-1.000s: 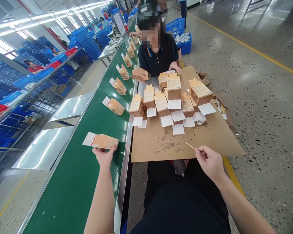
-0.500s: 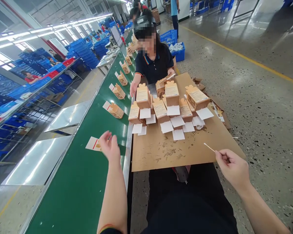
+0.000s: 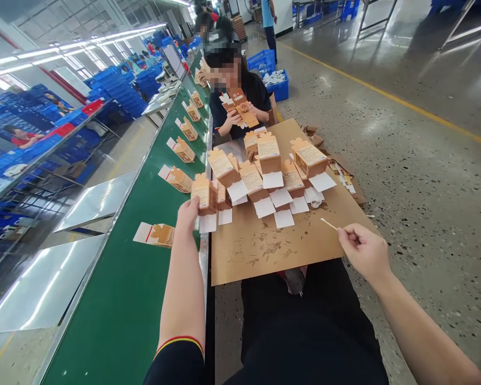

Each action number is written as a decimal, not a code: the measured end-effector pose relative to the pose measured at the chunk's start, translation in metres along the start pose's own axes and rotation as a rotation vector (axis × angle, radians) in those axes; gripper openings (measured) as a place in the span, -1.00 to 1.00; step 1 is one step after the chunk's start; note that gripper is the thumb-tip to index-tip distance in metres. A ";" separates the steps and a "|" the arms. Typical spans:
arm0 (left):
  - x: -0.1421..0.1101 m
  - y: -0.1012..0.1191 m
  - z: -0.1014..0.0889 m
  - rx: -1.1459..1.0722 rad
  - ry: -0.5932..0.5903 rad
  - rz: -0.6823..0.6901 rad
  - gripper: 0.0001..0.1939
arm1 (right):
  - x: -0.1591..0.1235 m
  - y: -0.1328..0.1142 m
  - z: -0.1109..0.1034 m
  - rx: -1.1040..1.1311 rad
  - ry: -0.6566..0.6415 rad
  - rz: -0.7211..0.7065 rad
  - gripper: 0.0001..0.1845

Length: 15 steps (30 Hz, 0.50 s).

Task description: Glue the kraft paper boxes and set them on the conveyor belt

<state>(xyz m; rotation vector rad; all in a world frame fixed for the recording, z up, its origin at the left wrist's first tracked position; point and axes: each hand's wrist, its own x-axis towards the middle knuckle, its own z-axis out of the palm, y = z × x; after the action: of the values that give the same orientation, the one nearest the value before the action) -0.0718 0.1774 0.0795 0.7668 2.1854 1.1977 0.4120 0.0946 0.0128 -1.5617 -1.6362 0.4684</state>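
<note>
My left hand (image 3: 187,215) grips the near left side of a small brown cardboard box (image 3: 205,195) at the edge of the pile; its white flap hangs down. My right hand (image 3: 364,250), over the right side of the cardboard sheet (image 3: 260,254), pinches a thin white cotton swab (image 3: 328,223) pointing up and left. Several more brown boxes with white flaps, such as one near the middle (image 3: 269,155), are heaped on the sheet. On the green conveyor belt (image 3: 116,289), a box with a red-striped white flap (image 3: 160,234) lies left of my left hand.
A line of boxes (image 3: 181,149) runs up the belt. Across the sheet, a co-worker (image 3: 256,88) holds a flattened brown carton (image 3: 241,108) in both hands. A small clear ring-shaped item (image 3: 316,203) lies by the flaps. Blue crates (image 3: 279,85) stand on the floor behind.
My left hand has moved from above the belt to the pile and taken hold of a box. The co-worker has lifted a flattened carton. My right hand still holds the swab.
</note>
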 end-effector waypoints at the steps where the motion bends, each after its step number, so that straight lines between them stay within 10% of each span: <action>1: -0.008 -0.010 -0.012 -0.047 0.009 0.010 -0.69 | 0.010 0.002 0.003 -0.026 -0.023 -0.007 -0.52; 7: -0.084 -0.086 -0.044 -0.540 -0.129 0.026 -0.39 | 0.084 0.013 0.032 -0.283 -0.163 -0.059 -0.65; 15: -0.154 -0.122 0.009 -0.591 -0.261 -0.025 -0.12 | 0.122 0.016 0.035 -0.502 -0.304 0.030 -0.68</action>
<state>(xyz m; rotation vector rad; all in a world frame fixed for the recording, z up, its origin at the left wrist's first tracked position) 0.0144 0.0218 -0.0030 0.5935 1.5084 1.5266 0.4071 0.2223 0.0151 -1.9535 -2.0803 0.3365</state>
